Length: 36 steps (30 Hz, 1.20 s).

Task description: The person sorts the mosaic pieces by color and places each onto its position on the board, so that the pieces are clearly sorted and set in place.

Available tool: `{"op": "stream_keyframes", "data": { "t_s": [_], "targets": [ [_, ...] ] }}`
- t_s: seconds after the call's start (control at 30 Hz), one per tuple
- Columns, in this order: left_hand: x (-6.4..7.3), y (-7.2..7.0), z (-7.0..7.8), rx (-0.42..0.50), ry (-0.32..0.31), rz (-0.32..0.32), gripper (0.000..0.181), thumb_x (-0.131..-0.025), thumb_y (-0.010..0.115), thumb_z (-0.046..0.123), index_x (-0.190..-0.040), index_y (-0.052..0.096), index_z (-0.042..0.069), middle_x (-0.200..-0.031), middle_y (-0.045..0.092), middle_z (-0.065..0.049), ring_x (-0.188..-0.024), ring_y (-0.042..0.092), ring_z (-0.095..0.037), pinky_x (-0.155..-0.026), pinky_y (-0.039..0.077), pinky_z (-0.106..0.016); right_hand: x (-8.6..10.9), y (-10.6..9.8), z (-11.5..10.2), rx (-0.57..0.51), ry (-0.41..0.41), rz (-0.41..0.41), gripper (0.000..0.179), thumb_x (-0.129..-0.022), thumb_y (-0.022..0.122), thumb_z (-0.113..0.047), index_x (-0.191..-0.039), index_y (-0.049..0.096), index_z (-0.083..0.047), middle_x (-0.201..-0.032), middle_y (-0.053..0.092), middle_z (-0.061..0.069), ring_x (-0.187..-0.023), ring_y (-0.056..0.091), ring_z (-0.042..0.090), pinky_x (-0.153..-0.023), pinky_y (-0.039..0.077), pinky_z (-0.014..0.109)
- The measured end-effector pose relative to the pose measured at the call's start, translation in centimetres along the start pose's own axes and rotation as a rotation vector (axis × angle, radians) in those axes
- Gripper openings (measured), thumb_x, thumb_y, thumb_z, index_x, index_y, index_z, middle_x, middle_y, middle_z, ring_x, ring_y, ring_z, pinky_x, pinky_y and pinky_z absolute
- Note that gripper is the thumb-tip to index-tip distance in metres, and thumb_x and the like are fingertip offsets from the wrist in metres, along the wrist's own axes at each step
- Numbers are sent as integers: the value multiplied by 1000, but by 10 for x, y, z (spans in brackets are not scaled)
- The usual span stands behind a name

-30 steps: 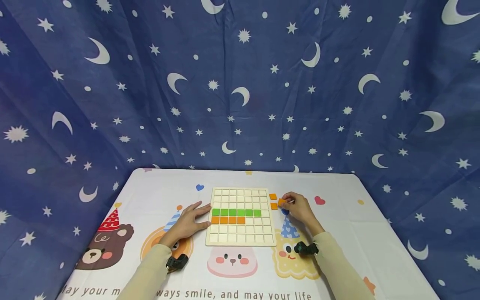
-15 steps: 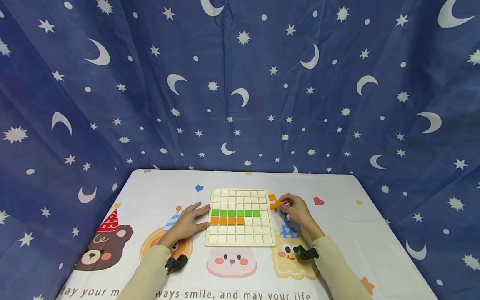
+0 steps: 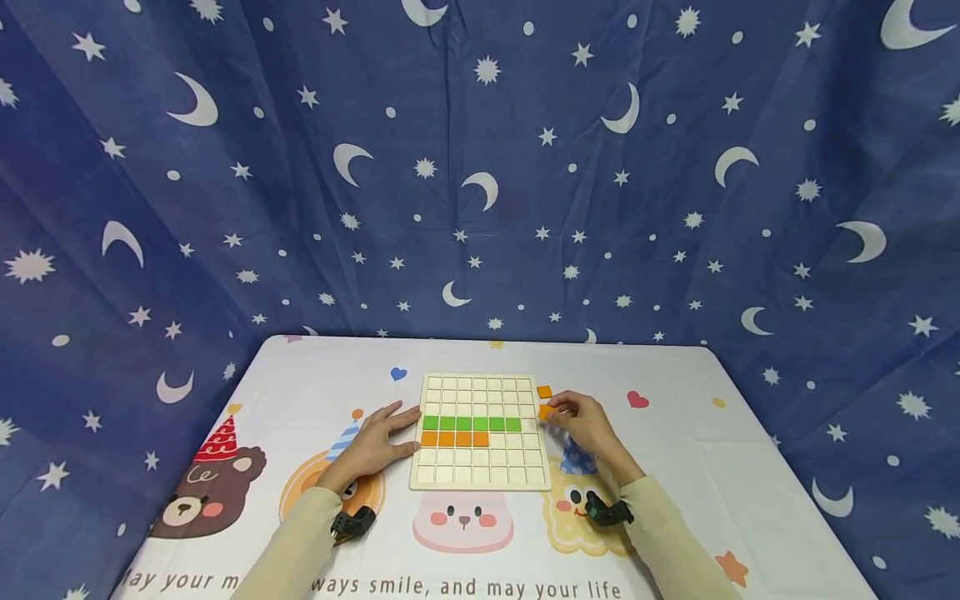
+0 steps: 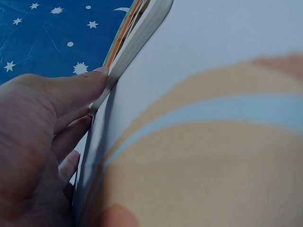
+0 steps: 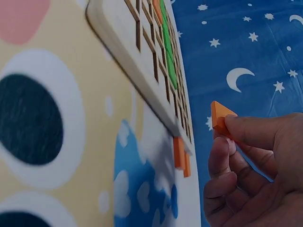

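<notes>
A cream grid board [image 3: 480, 483] lies in the middle of the table, with a row of green square tiles [image 3: 464, 424] and, nearer the person, several orange square tiles [image 3: 456, 439] in its cells. The left hand [image 3: 378, 442] rests beside the board's left edge, thumb and fingertips against the rim in the left wrist view. Between thumb and fingers, the right hand [image 3: 588, 423] pinches an orange square tile [image 5: 220, 116], raised above the table just off the board's right edge. Two loose orange tiles [image 5: 179, 152] lie by that edge; in the head view the held tile overlaps one.
A white tablecloth [image 3: 750, 467] with printed cartoon animals and lettering covers the table. Behind and at the sides hangs a blue curtain [image 3: 480, 250] with moons and stars. Each wrist wears a black camera [image 3: 609, 509].
The right hand has moved a little left toward the board, carrying the orange tile over the loose ones. The left hand and the board have stayed in place.
</notes>
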<state>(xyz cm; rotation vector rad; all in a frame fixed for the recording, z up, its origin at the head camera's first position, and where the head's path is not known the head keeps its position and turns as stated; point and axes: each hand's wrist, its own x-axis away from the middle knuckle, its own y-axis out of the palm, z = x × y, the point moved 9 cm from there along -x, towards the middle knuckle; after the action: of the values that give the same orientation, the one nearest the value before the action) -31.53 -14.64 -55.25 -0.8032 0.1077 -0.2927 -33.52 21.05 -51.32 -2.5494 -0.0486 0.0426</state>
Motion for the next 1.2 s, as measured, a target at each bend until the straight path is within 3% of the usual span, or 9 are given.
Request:
{"op": "stream_keyframes", "data": {
  "t_s": [0.4,0.63,1.2],
  "targets": [
    [0,0,0,-7,3,-6,66,-87,74,39,-145,50,22,-158,39,0,-151,19,-38,-116,19,-67,8,17,-25,6,-100,-56,13,-86,73,-5,-98,71,-8,-88,72,6,-72,61,11,-64,50,21],
    [0,-1,1,-12,-4,-14,66,-87,73,41,-146,50,22,-159,37,-3,-150,19,-40,-116,20,-67,12,32,-29,-33,-77,-94,13,-86,75,-8,-98,71,-8,-88,72,4,-72,61,12,-64,51,21],
    [-1,-1,1,-27,5,-10,65,-87,74,39,-145,51,21,-158,39,-2,-150,20,-38,-116,19,-67,13,66,-39,-35,-125,-152,10,-86,74,-8,-96,71,-8,-83,71,5,-67,60,9,-60,50,20]
  ]
}}
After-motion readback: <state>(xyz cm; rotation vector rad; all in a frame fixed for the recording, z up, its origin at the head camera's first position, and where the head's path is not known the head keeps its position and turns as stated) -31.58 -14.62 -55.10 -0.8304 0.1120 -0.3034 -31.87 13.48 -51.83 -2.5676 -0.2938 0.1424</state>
